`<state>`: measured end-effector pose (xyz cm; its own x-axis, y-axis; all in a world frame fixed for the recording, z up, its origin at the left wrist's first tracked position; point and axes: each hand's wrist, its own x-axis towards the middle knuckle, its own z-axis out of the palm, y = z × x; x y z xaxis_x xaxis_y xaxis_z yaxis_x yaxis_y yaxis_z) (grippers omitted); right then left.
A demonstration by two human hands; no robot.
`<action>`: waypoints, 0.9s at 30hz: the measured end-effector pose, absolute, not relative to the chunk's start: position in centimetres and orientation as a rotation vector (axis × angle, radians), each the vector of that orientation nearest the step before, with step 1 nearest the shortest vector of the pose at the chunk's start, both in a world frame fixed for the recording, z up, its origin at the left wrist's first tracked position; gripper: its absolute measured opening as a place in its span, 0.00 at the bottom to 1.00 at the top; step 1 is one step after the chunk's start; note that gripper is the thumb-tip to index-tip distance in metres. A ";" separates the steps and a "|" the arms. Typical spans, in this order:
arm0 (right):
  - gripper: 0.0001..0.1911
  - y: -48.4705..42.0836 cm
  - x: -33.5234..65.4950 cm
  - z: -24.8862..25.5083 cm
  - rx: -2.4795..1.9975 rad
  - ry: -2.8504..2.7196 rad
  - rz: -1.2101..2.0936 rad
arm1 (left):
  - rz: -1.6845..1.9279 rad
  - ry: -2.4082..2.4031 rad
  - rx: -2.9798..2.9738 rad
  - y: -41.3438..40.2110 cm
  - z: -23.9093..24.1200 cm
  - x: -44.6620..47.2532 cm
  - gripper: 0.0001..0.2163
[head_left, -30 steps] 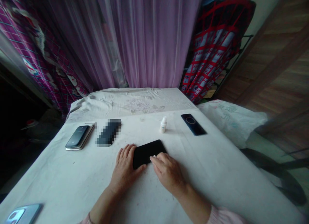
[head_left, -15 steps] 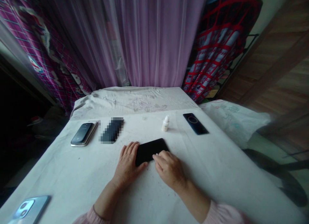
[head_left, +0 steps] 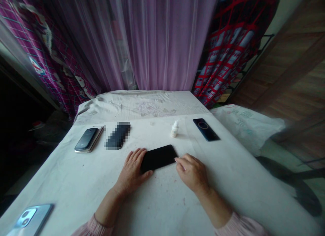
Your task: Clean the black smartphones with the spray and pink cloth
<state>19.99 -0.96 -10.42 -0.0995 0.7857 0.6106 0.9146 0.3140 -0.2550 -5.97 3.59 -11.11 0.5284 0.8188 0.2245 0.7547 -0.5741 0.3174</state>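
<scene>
A black phone (head_left: 158,158) lies face up in the middle of the white-covered table (head_left: 76,185). My left hand (head_left: 133,170) rests flat beside its left end, fingers stretched out, thumb touching the near edge. My right hand (head_left: 191,171) sits at the phone's right end, fingers curled loosely with the tips by the corner; whether something small is under them I cannot make out.
A small white dropper bottle (head_left: 174,129) stands behind the black phone. A dark phone (head_left: 206,129) lies at the back right, a dark phone on a silver one (head_left: 88,140) and a blurred-out object (head_left: 117,136) at the back left. A light blue phone (head_left: 30,220) lies near left.
My right hand has slid off the black phone's surface to its right end. The left hand has stayed in place. The camera has shifted slightly.
</scene>
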 end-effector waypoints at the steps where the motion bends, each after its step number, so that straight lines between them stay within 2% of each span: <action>1: 0.12 -0.9 19.7 -10.4 -1.502 -1.921 -0.245 | 0.526 1.347 2.583 3.6 -11.1 -5.9 0.32; 9: 0.11 -1.1 14.4 -9.6 -1.317 -2.164 -0.113 | 0.558 1.373 2.561 3.4 -11.1 -5.7 0.32; 21: 0.12 -0.5 19.3 -10.2 -1.567 -1.950 -0.229 | 0.506 1.364 2.537 3.3 -10.5 -5.6 0.33; 27: 0.11 -0.8 16.2 -10.0 -1.438 -2.065 -0.168 | 0.538 1.369 2.536 3.2 -10.7 -5.5 0.32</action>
<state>16.16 -0.78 -9.96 -0.2243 0.8083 0.5443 0.8859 0.4019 -0.2318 -5.51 3.24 -10.71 0.5023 0.8370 0.2170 0.7606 -0.5470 0.3496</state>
